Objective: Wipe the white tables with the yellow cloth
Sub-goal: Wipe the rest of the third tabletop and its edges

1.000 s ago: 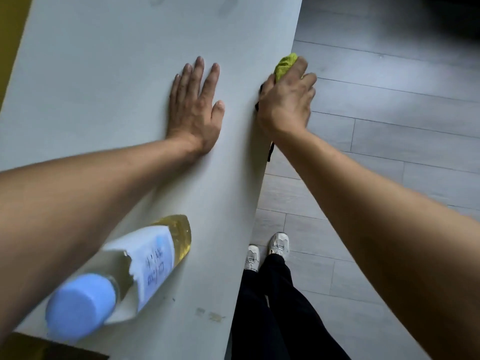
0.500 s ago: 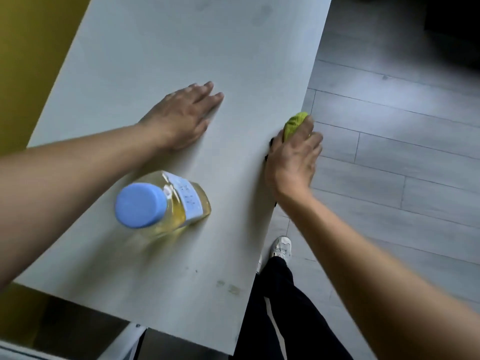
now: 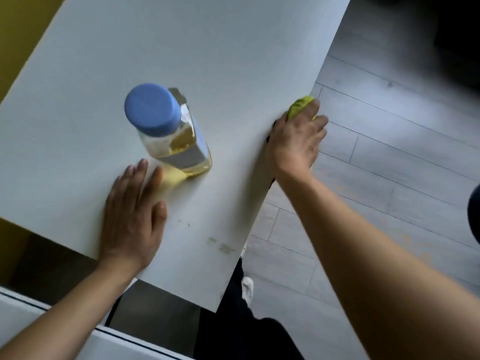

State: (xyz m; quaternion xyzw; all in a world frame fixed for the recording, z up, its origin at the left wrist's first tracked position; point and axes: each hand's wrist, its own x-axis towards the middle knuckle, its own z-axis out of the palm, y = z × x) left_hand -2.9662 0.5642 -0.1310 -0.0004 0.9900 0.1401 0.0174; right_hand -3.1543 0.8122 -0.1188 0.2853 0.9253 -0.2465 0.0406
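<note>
A right hand bunches the soft, light yellow cloth against the white bench edge, grip closed around it; the left hand lies flat, open, near a bottle.

We see our left hand resting flat on the white table, just beside a bottle of yellow liquid with a blue cap. Our right hand grips the yellow cloth against the table's edge, above the grey floor.

bottle label blurred, no readable text
</note>
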